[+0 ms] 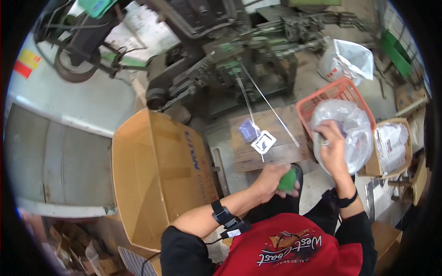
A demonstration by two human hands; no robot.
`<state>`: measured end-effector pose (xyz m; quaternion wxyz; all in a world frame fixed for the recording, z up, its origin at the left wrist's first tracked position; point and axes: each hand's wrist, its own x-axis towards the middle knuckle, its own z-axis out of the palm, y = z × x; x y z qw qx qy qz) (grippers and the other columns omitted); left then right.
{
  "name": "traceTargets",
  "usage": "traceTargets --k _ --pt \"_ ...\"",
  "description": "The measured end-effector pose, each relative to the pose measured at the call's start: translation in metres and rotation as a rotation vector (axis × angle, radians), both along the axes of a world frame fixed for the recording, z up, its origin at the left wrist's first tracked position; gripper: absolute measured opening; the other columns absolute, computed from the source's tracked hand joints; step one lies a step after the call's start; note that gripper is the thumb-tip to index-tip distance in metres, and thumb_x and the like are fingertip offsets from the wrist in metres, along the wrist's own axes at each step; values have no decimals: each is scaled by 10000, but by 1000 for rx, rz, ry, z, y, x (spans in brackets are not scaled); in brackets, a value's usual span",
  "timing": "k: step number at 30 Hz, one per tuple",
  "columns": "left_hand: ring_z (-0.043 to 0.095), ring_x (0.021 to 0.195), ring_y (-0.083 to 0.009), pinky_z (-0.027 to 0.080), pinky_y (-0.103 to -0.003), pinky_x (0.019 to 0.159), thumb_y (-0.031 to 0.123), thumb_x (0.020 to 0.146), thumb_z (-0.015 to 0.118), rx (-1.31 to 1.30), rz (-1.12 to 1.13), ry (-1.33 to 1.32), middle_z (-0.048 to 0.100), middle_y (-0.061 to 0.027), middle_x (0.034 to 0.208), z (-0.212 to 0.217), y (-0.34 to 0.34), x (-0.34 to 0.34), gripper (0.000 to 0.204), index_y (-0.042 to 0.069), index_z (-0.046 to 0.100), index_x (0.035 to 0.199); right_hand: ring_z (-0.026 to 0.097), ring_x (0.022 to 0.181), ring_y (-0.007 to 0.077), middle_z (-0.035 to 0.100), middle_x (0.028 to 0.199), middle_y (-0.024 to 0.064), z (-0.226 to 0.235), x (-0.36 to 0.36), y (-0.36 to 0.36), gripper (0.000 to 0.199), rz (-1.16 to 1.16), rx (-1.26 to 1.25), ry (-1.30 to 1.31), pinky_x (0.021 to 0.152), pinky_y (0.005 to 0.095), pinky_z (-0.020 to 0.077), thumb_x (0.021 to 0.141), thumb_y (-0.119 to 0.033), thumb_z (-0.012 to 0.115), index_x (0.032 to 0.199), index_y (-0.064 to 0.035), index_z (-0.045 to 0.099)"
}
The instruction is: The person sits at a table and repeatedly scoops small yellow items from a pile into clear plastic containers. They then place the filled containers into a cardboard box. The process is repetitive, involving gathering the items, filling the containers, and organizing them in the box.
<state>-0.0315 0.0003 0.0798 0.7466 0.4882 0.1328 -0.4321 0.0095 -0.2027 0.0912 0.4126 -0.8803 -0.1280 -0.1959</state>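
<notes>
My left hand (270,183) is closed around a small green object (287,181), blurred, whose kind I cannot make out. At the mouth of a clear plastic bag (357,138), my right hand (332,149) has its fingers curled; their tips and anything between them are hard to see. The bag sits in a red plastic basket (304,106). Ahead of my left hand is a wooden board (239,154), carrying a small purple-blue translucent piece (248,130) and a white square piece with a dark pattern (264,142). Two thin pale rods (269,101) slope from the machine down over the board.
A large open cardboard box (179,170) stands to my left. Dark greasy machinery (225,60) fills the far side. Beyond the basket is a white sack (345,60). To the right, a smaller carton (392,146) holds crumpled paper. A grey metal panel (60,156) borders the far left.
</notes>
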Motion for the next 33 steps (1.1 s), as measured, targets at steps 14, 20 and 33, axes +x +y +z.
traceTargets --k 14,20,33 --pt "596 434 -168 322 -224 287 250 888 623 755 812 -695 613 -76 663 93 362 2 260 -7 585 888 589 887 412 620 924 228 -122 -58 -36 252 187 -697 632 795 450 464 726 -84 689 958 4 647" --pt "522 481 -117 411 -284 324 234 823 683 1039 972 -490 589 -34 655 -114 479 -44 223 19 682 884 643 872 311 667 838 183 -163 -89 -98 240 109 -573 880 802 363 477 740 14 589 974 23 643" --pt "627 940 -345 484 -418 801 139 801 590 831 870 -41 653 -210 989 -364 364 -63 247 72 691 1016 635 653 251 653 780 162 -198 -115 -214 152 -203 -304 1183 607 367 510 838 -62 536 930 24 622"
